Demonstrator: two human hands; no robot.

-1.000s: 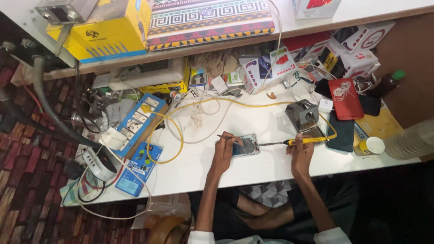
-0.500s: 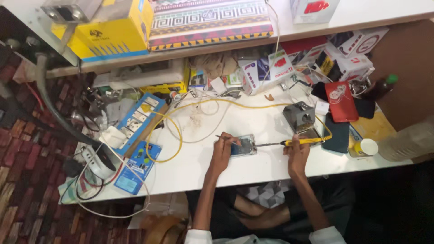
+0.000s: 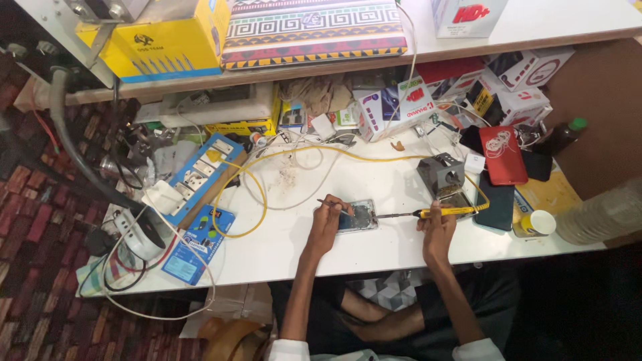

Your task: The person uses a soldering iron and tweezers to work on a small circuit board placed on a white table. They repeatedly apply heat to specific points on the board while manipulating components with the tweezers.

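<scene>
— What was held at the opened phone (image 3: pixel 356 216)?

— A thin pair of tweezers (image 3: pixel 329 202) was pinched between the fingers of the left hand (image 3: pixel 329 224), with the tip brought down onto the phone's near-left corner. A yellow-handled soldering iron (image 3: pixel 428 213) was gripped by the right hand (image 3: pixel 436 230), fingers curled tight around the handle, and its metal tip was laid against the phone's right edge.

— And where was the phone placed?

— It was laid flat on the white worktable (image 3: pixel 287 244), between the two hands. Just to the right of the phone and a little farther back, a grey soldering stand (image 3: pixel 441 175) was set. A yellow cable (image 3: pixel 254 180) was looped to the left of the phone, and a blue power strip (image 3: pixel 194 180) was seen well to the left of it. A red phone case (image 3: pixel 503 155) was laid farther right of the phone, beyond the stand.
</scene>
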